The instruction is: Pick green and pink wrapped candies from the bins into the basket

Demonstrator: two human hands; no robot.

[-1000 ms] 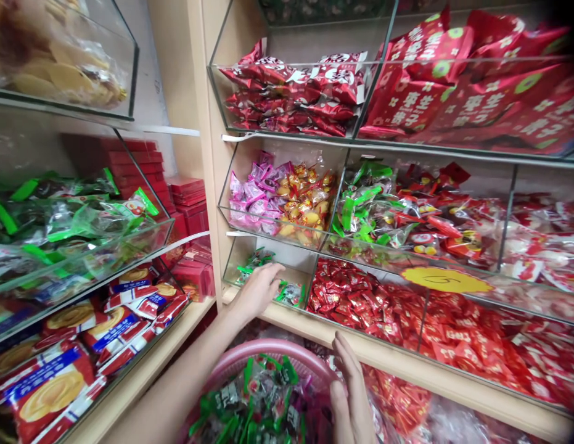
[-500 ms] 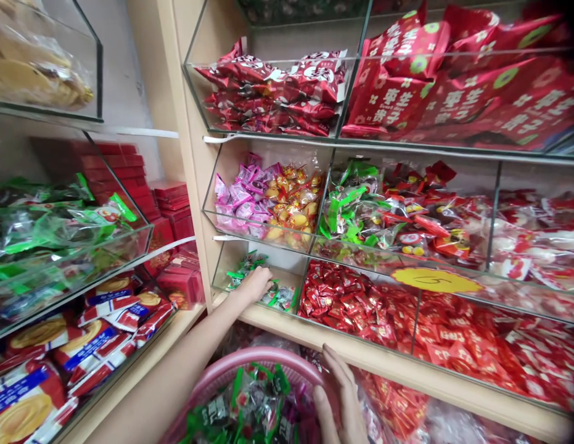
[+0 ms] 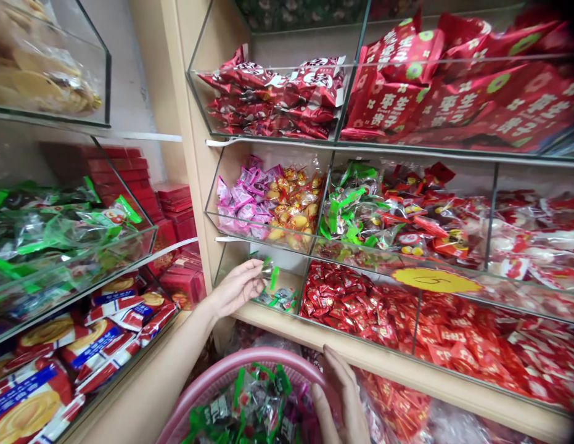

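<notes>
My left hand (image 3: 239, 285) pinches a small clear-and-green wrapped candy (image 3: 270, 271) between thumb and fingers. It is over a low glass compartment (image 3: 263, 250), where more green-wrapped candies (image 3: 283, 298) lie scattered on the bottom. At the lower middle is a pink plastic basket (image 3: 263, 356) holding many green-and-clear wrapped candies (image 3: 250, 407) and some purple ones (image 3: 305, 398). My right hand (image 3: 344, 398) is wrapped around the basket's right rim, thumb towards the inside and fingers outside; its lower part is cut off by the frame.
Beside the low compartment are red-wrapped candies (image 3: 346, 302) behind glass dividers. Purple packets (image 3: 250, 191) and large red bags (image 3: 407, 92) fill higher shelves. A yellow price tag (image 3: 438, 280) hangs on the front glass. A wooden ledge (image 3: 388, 351) runs above the basket; biscuit packs (image 3: 83, 342) stand left.
My left hand has lifted and drawn back slightly left from the low compartment, now with a green-wrapped candy in its fingers. My right hand stays at the basket rim.
</notes>
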